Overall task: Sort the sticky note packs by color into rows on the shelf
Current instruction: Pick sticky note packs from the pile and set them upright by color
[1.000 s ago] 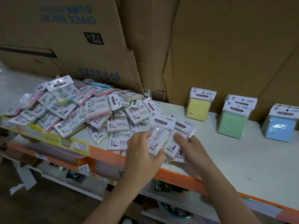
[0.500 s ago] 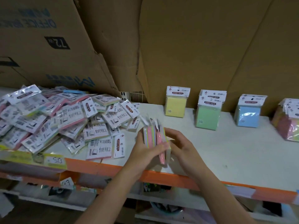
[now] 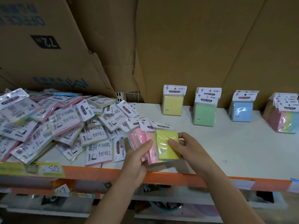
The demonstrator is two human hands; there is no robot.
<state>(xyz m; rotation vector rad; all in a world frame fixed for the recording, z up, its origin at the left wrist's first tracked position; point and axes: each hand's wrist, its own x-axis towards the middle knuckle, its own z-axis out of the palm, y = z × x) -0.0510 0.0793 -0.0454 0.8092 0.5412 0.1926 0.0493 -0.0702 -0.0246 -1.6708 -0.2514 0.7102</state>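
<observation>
A fanned bunch of sticky note packs is held above the front of the white shelf [image 3: 226, 143]. My left hand [image 3: 137, 162] grips the pink packs [image 3: 140, 138] from below, thumb on top. My right hand [image 3: 186, 149] pinches the yellow pack [image 3: 166, 138] at the front of the bunch. A big loose pile of packs [image 3: 56, 123] covers the shelf's left part, mostly face down. Along the back stand a yellow pack [image 3: 173, 104], a green row [image 3: 204, 110], a blue row [image 3: 241, 109] and a pink and multicolour stack [image 3: 281, 117].
Cardboard boxes [image 3: 178, 46] wall off the back of the shelf. An orange front rail [image 3: 169, 177] carries a price label reading 50 [image 3: 51, 168]. Lower shelves with goods lie beneath. Bare white shelf spreads between my hands and the standing rows.
The bunch was gathered flat from the pile's edge, stood on edge, and now faces me fanned out. The view has shifted right, bringing the pink and multicolour stack into sight.
</observation>
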